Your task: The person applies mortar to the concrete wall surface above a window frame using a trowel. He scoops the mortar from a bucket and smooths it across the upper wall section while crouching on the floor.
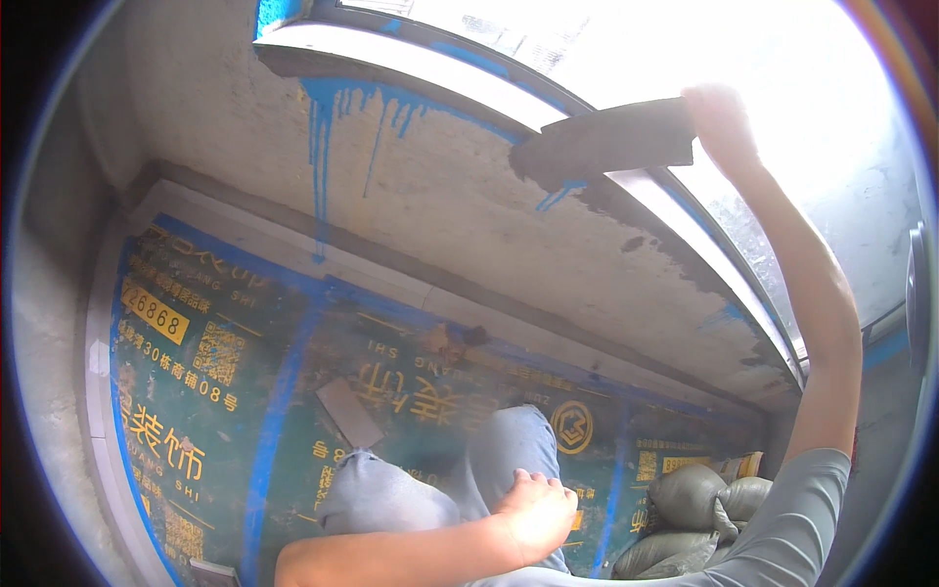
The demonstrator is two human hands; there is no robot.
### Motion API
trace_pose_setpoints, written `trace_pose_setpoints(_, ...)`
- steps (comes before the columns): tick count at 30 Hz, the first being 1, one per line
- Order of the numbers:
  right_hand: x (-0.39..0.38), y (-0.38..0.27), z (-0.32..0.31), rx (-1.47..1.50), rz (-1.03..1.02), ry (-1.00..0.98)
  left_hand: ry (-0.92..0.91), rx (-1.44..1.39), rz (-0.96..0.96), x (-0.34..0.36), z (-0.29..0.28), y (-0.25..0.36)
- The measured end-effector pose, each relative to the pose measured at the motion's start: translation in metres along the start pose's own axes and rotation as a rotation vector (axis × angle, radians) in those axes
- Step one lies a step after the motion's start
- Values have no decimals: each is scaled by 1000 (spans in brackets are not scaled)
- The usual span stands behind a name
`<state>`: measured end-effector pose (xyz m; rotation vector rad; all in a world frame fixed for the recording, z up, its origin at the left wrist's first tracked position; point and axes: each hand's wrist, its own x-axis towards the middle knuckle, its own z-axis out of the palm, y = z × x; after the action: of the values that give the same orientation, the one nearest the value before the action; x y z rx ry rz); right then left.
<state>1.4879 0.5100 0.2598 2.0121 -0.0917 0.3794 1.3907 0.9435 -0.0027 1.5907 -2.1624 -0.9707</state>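
Observation:
My right hand [719, 122] grips the end of a dark grey flat rectangular piece [641, 137], like a trowel blade or board, reaching along the white window sill [411, 61]. Beside its left end, the wall below the sill [411, 176] has a dark damp-looking patch and blue drips. My left hand [538, 519] is low in front of my jeans-clad leg [504, 440], fingers curled; whether anything is inside them is hidden.
The green printed floor covering [274, 421] has blue tape strips. A loose grey slab [347, 416] lies on it. Several filled grey sacks [675, 499] are piled at lower right. A bare wall [59, 323] stands at left.

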Motion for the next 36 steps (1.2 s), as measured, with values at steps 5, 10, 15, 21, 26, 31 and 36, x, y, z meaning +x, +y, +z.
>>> trace_pose_setpoints(5,-72,11,-30,142,379,35,50,15,41,-11,-3,-1)
trace_pose_setpoints(10,-144,-88,-89,798,495,-637,41,56,49,-11,-5,3)
trace_pose_setpoints(15,-158,-188,-99,823,118,-499,53,67,43,-5,9,9)
trace_pose_setpoints(21,-128,-199,-77,832,241,-347,77,119,-9,-1,23,20)
trace_pose_setpoints(26,-92,-191,-64,1003,401,-563,187,204,-9,-12,23,26)
trace_pose_setpoints(31,-98,-201,-44,1039,427,-723,112,185,-3,-12,20,27)
trace_pose_setpoints(36,-129,-237,-44,980,318,-806,152,216,-25,-18,19,32)
